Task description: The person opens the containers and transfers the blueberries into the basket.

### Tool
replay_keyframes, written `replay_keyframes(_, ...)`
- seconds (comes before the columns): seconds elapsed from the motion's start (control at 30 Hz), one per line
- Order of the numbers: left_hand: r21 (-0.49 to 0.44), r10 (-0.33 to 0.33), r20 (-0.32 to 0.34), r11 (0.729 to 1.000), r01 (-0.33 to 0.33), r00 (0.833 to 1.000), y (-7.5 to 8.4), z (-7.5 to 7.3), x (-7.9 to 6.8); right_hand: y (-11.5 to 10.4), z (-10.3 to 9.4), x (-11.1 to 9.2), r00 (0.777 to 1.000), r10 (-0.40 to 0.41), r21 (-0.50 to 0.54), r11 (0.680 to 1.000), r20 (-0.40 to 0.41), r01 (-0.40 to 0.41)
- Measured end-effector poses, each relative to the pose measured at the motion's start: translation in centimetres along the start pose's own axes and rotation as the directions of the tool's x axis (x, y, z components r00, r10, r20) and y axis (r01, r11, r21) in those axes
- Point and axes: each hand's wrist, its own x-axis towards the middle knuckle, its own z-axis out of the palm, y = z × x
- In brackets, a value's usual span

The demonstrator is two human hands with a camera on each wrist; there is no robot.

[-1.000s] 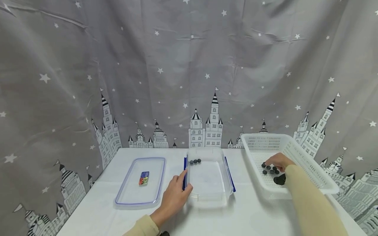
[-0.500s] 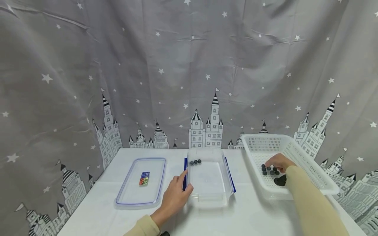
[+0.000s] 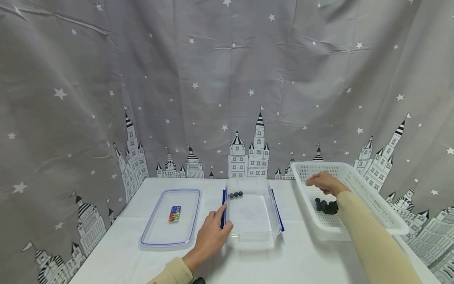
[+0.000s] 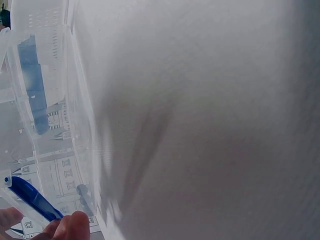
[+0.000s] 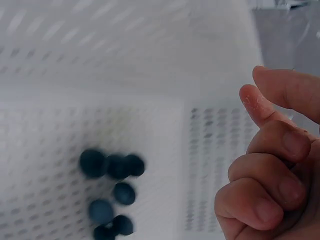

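At the middle of the table stands a clear plastic food storage box (image 3: 253,236) with blue side latches. My left hand (image 3: 211,232) holds its left side, thumb at the rim and fingers at the blue latch (image 4: 35,197). Three blueberries (image 3: 235,195) sit in a row at the back left of the box. My right hand (image 3: 325,183) is above a white perforated basket (image 3: 376,201); several blueberries (image 5: 102,210) lie on its floor. In the right wrist view its thumb and index tips come close together, other fingers curled; I cannot tell whether a berry is between them.
A clear lid (image 3: 152,236) with a blue seal and a coloured label (image 3: 175,213) lies left of the box. Behind the white table (image 3: 294,252) hangs a grey curtain (image 3: 213,79) with stars and castles.
My right hand has risen from the blueberries and shifted a little left and back over the basket. The left hand has stayed at the box; the three berries there have not moved.
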Motion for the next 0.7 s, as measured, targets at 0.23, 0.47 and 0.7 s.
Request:
replay_keyframes(0.23, 0.011, -0.004, 0.001, 1.000, 0.004, 1.000, 0.0, -0.1, 0.0, -3.0, 0.7, 0.5, 0.998, -0.055, -0.024, 0.998, -0.013, 0.055)
replay_keyframes(0.47, 0.009, -0.005, 0.005, 1.000, 0.005, 1.000, 0.0, -0.1, 0.0, -5.4, 1.7, 1.1, 0.995, -0.101, -0.023, 0.995, -0.015, 0.101)
replay_keyframes(0.7, 0.006, -0.010, 0.003, 1.000, 0.010, 1.000, 0.2, -0.1, -0.1, -7.1, 3.4, 2.3, 0.996, -0.091, 0.014, 0.996, 0.011, 0.091)
